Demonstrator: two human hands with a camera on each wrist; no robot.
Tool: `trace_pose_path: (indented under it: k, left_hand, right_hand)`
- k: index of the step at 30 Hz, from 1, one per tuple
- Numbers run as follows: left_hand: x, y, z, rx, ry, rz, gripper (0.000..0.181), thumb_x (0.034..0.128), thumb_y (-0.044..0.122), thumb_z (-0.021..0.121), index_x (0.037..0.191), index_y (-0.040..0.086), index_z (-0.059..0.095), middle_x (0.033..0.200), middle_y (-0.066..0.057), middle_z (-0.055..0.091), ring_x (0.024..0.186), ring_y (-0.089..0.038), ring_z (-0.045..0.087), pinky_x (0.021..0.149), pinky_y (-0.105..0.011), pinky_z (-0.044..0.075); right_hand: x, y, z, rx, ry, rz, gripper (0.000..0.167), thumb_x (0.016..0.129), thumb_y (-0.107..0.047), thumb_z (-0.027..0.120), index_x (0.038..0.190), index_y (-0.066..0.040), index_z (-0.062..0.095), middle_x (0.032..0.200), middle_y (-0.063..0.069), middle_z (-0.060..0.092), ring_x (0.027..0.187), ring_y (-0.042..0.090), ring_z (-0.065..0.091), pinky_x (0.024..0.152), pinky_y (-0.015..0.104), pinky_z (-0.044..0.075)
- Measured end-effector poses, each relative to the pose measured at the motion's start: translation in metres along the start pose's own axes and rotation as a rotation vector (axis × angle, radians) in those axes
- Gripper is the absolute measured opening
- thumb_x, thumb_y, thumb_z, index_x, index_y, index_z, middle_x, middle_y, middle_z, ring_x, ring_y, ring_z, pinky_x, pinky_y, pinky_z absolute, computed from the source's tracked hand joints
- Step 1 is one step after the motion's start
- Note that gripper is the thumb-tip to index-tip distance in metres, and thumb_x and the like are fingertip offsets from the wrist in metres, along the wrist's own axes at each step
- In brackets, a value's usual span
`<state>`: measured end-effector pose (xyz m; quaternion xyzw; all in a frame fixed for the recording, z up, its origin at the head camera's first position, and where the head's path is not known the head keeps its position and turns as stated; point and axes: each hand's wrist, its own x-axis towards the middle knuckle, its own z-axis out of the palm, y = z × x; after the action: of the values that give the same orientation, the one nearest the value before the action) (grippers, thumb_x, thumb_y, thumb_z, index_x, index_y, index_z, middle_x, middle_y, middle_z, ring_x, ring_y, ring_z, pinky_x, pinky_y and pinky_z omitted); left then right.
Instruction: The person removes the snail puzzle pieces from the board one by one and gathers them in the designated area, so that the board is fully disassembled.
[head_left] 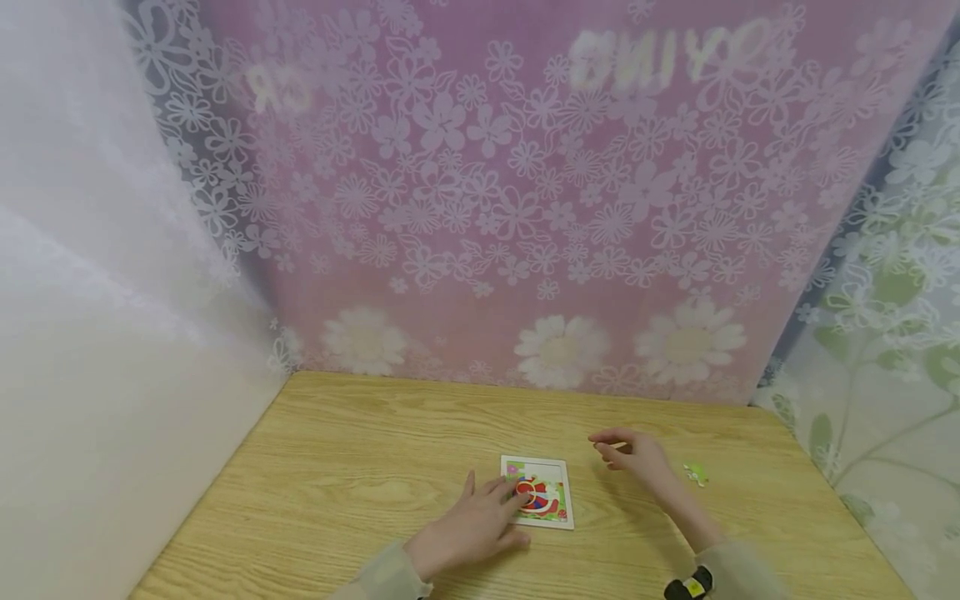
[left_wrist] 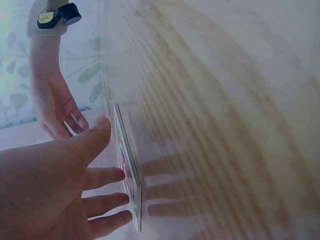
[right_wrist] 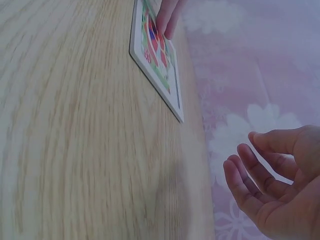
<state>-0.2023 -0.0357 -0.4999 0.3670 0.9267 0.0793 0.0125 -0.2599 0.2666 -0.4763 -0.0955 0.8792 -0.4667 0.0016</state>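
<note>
A white-framed jigsaw puzzle (head_left: pixel 558 522) with a red and blue snail picture lies flat on the wooden table. Bare white backing shows along the upper part of its picture. My left hand (head_left: pixel 474 523) rests on the puzzle with fingers spread and fairly straight, covering its left side. To the right of the board, my right hand (head_left: pixel 637 457) hovers above the table. Its fingers are loosely bent, and in the right wrist view nothing shows between the fingertips (right_wrist: pixel 245 150). Green puzzle pieces (head_left: pixel 696 474) lie close together beyond the right forearm; their exact number is hard to tell.
The wood-grain table (head_left: pixel 360 450) meets a pink flowered curtain (head_left: pixel 465 250) at its back edge. A pale sheet (head_left: pixel 112 333) hangs along the left side and a leaf-patterned one (head_left: pixel 892 350) along the right. A black band (head_left: pixel 688 585) sits on the right wrist.
</note>
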Motion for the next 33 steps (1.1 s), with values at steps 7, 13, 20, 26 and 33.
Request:
trace_pose_path:
  k: [7, 13, 20, 26, 33]
  left_hand:
    - [-0.004, 0.002, -0.001, 0.027, 0.001, 0.042, 0.065, 0.1002, 0.056, 0.051, 0.151, 0.014, 0.049, 0.158, -0.006, 0.043, 0.145, -0.027, 0.041, 0.108, -0.067, 0.036]
    - [-0.006, 0.002, 0.006, 0.078, -0.007, 0.062, 0.070, 0.0997, 0.059, 0.049, 0.153, 0.015, 0.045, 0.160, -0.008, 0.040, 0.146, -0.025, 0.040, 0.110, -0.065, 0.036]
    - [-0.007, 0.002, 0.006, 0.121, -0.014, 0.074, 0.072, 0.0989, 0.061, 0.047, 0.154, 0.015, 0.045, 0.159, -0.009, 0.040, 0.146, -0.023, 0.040, 0.108, -0.065, 0.039]
    - [-0.007, 0.004, 0.003, 0.138, -0.018, 0.072, 0.071, 0.0986, 0.062, 0.046, 0.153, 0.016, 0.047, 0.159, -0.008, 0.041, 0.145, -0.023, 0.041, 0.107, -0.065, 0.040]
    - [-0.004, 0.004, 0.005, 0.136, 0.006, 0.070, 0.069, 0.0997, 0.061, 0.045, 0.150, 0.014, 0.051, 0.156, -0.009, 0.045, 0.143, -0.024, 0.045, 0.107, -0.059, 0.043]
  right_hand:
    - [0.005, -0.010, 0.020, 0.040, -0.025, -0.042, 0.029, 0.101, -0.014, 0.064, 0.122, 0.004, 0.069, 0.116, 0.022, 0.071, 0.096, 0.036, 0.071, 0.078, 0.039, 0.061]
    - [0.009, -0.016, 0.034, 0.060, -0.059, -0.113, 0.028, 0.101, -0.013, 0.063, 0.121, 0.007, 0.068, 0.115, 0.025, 0.070, 0.096, 0.039, 0.071, 0.078, 0.041, 0.061]
    - [0.012, -0.024, 0.047, 0.081, -0.115, -0.123, 0.031, 0.102, -0.016, 0.063, 0.122, 0.008, 0.067, 0.116, 0.024, 0.071, 0.099, 0.037, 0.071, 0.079, 0.041, 0.061]
    - [0.014, -0.027, 0.061, 0.036, -0.133, -0.146, 0.028, 0.102, -0.015, 0.061, 0.121, 0.005, 0.069, 0.114, 0.019, 0.072, 0.099, 0.031, 0.072, 0.077, 0.036, 0.061]
    - [0.017, -0.030, 0.074, -0.025, -0.144, -0.121, 0.023, 0.102, -0.015, 0.062, 0.116, -0.001, 0.073, 0.110, 0.013, 0.074, 0.096, 0.027, 0.071, 0.072, 0.033, 0.060]
